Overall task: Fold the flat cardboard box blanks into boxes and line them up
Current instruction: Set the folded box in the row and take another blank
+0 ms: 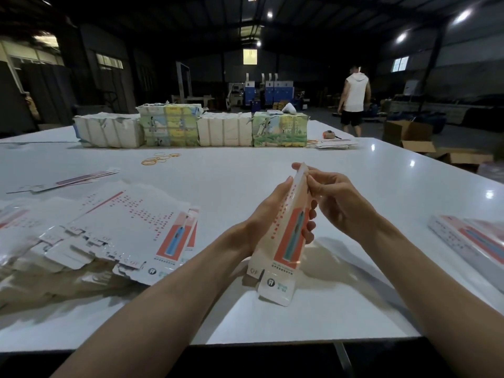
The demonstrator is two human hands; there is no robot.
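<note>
**Box part-formed, held in both hands**

The box (286, 236) is long and narrow, white with a red-orange panel and a blue-green figure. It is held upright, leaning slightly, with its lower flaps open. Whether they touch the surface (354, 309) cannot be told.

The left hand (268, 214) grips the middle, its fingers (309, 236) curled round the far side. The right hand (335, 203) pinches the top end.

Flat blanks (131, 227) lie spread to the left and finished boxes (469, 238) to the right. Rubber bands (161, 158) and wrapped bundles (191, 129) lie beyond.
</note>
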